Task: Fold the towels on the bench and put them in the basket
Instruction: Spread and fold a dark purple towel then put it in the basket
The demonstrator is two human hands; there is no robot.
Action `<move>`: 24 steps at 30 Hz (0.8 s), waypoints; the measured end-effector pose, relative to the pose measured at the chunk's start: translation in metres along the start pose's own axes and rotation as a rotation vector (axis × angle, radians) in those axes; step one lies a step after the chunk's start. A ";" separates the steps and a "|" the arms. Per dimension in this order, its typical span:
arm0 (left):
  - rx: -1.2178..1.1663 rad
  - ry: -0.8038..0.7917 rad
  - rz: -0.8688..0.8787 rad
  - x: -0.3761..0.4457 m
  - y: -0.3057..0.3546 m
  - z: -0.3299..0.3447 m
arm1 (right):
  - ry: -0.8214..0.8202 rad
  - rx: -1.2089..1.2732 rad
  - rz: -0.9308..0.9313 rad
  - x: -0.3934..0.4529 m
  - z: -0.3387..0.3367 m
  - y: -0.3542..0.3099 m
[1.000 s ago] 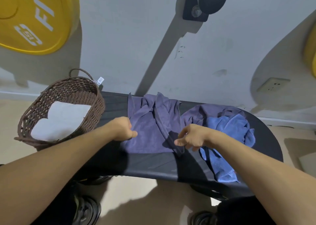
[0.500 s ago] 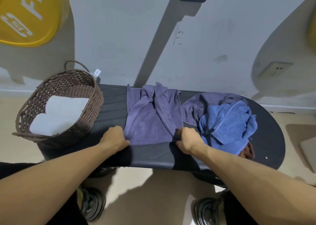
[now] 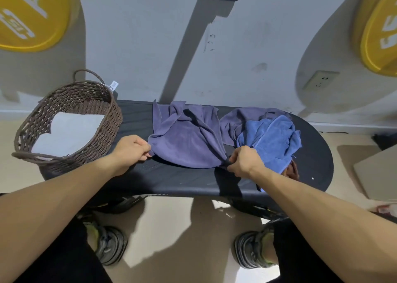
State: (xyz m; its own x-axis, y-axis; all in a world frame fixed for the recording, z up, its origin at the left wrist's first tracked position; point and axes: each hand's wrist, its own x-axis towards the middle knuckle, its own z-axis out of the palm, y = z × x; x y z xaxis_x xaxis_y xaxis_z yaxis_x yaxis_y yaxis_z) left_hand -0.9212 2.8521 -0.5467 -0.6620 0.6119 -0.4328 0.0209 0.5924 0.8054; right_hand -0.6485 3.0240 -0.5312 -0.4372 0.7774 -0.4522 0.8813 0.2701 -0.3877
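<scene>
Both hands lifted since half a sec ago: left hand (image 3: 131, 150) and right hand (image 3: 241, 162) now each pinch a near corner of the purple towel (image 3: 187, 145), its near edge raised off the counter (image 3: 171, 181), far part still crumpled. Blue towel (image 3: 270, 140) heaped just right. Basket (image 3: 101, 132) at left w/ white towel (image 3: 66, 132) inside.

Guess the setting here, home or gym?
Likely a gym: round yellow weight plates hang on the grey wall, and the towels lie on a black padded workout bench.
</scene>
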 end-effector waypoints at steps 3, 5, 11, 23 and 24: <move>-0.041 0.035 -0.031 -0.007 -0.006 -0.014 | -0.039 -0.047 0.021 -0.007 -0.003 0.014; 0.034 0.018 -0.033 -0.016 -0.012 -0.021 | -0.108 -0.082 0.053 -0.013 -0.006 0.024; 0.142 -0.230 -0.098 -0.049 -0.026 -0.022 | -0.300 -0.243 0.080 -0.028 0.003 0.049; 0.336 -0.381 -0.073 -0.062 -0.064 -0.001 | -0.353 -0.389 -0.065 -0.003 0.001 -0.061; 0.362 -0.396 -0.064 -0.062 -0.066 0.000 | -0.287 -0.256 -0.111 0.006 0.007 -0.079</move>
State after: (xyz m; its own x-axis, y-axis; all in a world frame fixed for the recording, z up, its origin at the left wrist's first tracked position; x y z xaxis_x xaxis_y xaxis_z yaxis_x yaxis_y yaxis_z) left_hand -0.8816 2.7755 -0.5735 -0.3387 0.6781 -0.6522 0.2928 0.7347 0.6119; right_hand -0.7217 3.0033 -0.5085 -0.5328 0.5550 -0.6388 0.8260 0.5050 -0.2503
